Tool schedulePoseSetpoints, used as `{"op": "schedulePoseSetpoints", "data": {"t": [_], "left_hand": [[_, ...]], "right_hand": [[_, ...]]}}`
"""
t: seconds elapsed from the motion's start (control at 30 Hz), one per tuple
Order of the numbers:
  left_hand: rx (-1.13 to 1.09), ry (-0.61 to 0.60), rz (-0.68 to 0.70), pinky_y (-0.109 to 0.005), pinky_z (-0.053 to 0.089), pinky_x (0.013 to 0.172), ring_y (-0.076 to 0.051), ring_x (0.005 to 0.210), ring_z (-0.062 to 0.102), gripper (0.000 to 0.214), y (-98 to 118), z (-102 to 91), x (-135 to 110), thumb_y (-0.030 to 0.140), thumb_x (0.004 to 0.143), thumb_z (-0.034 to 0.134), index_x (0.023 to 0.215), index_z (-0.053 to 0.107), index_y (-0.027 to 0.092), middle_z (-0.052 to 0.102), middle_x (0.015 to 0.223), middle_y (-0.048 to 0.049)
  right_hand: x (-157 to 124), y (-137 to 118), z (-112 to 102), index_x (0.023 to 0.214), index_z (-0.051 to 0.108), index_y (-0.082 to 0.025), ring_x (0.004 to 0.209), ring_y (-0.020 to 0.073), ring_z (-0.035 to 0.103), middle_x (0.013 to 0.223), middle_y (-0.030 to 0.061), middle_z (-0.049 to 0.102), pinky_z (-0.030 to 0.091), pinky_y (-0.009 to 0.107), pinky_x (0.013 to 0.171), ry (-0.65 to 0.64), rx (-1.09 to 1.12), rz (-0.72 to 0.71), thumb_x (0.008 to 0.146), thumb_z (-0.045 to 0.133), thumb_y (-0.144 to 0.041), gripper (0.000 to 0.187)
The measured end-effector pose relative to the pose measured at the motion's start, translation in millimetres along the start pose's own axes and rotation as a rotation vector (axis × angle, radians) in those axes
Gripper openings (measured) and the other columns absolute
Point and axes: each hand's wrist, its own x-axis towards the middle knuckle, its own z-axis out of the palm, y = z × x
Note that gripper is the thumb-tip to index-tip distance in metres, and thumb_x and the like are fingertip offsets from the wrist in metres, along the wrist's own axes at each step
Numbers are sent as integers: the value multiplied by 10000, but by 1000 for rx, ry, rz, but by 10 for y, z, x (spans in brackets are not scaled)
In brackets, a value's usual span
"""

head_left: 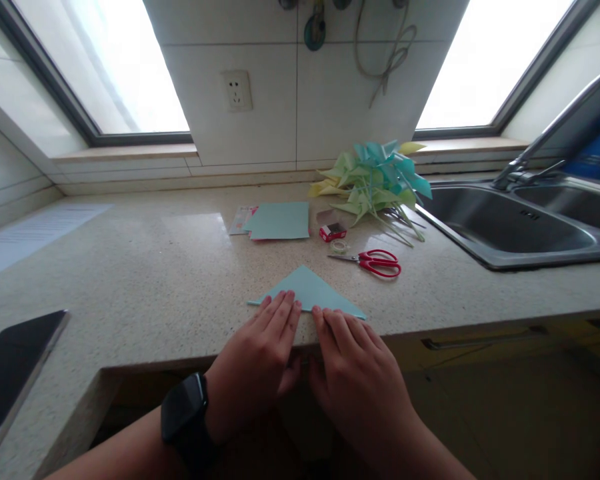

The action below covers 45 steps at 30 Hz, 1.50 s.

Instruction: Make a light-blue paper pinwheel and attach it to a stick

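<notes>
A pale blue sheet of paper (310, 287), folded into a triangle, lies on the counter near its front edge, its point toward the wall. My left hand (265, 343) rests with outstretched fingers on the left part of the paper. Along the long folded edge on the right, the fingertips of my right hand (350, 353) press down; its fingers are slightly bent and lie side by side. Both thumbs hang below the counter's edge. Behind the triangle, red-handled scissors (377, 262) lie beside a roll of clear tape (339, 247) and a small red box (333, 232).
A stack of light blue paper squares (280, 220) lies farther back. Paper pinwheels (380, 173) in green, yellow and blue are heaped by the wall, left of the steel sink (500, 220). At the left are a dark tablet (17, 373) and a printed sheet (35, 233).
</notes>
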Motion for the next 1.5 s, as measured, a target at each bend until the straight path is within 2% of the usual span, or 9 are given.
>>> {"op": "schedulePoseSetpoints", "data": {"t": [0.37,0.47,0.57,0.97,1.1,1.27,1.37,1.5], "left_hand": [[-65,-115,-10,-531,344,1201,-385,1489,302,775,-47,-40,23,291,838,596,1502,377,-44,339,1575,-299],[-86,-136,-17,-523,327,1212,-380,1501,275,798,-54,-68,39,306,841,599,1515,350,-42,314,1588,-295],[-104,-166,-15,-515,317,1219,-372,1506,269,806,-68,-107,59,315,842,597,1522,340,-35,316,1593,-284],[-99,-194,-13,-498,302,1224,-363,1506,277,823,-114,-117,81,337,840,595,1530,333,-28,301,1602,-280],[-95,-190,-8,-488,307,1222,-356,1501,296,820,-131,-122,90,334,838,591,1524,337,-36,319,1595,-282],[-102,-204,-7,-487,310,1221,-358,1499,300,833,-143,-130,104,342,833,593,1527,331,-37,315,1596,-283],[-106,-204,-11,-493,302,1223,-360,1500,297,836,-143,-138,106,352,834,590,1526,332,-39,315,1595,-285],[-110,-211,-10,-493,287,1228,-359,1509,272,843,-156,-145,127,368,838,585,1529,324,-40,289,1605,-287]], "right_hand": [[32,24,41,1348,580,-6,1165,333,593,1280,196,655,517,479,1003,-10,3,1,792,640,-244,607],[34,29,29,1352,582,-31,1082,317,613,1209,185,665,542,472,959,-30,29,27,783,655,-249,614],[57,50,6,1361,576,-48,1034,307,613,1158,170,661,552,469,935,-65,58,48,781,658,-260,623],[89,136,-6,1386,544,-46,1157,337,565,1309,186,597,508,488,1002,-136,103,18,781,616,-283,653],[159,175,-58,1343,583,-69,1082,327,580,1214,166,623,525,494,962,-195,136,38,790,604,-282,594],[183,192,-76,1346,582,-82,1050,320,567,1166,149,629,516,509,957,-205,152,43,834,586,-296,555],[181,184,-61,1385,555,-68,1084,325,555,1198,153,627,503,512,983,-204,161,51,843,594,-306,594],[184,185,-26,1409,540,-50,1143,345,543,1250,171,620,479,517,1026,-208,174,64,784,644,-340,696]]}}
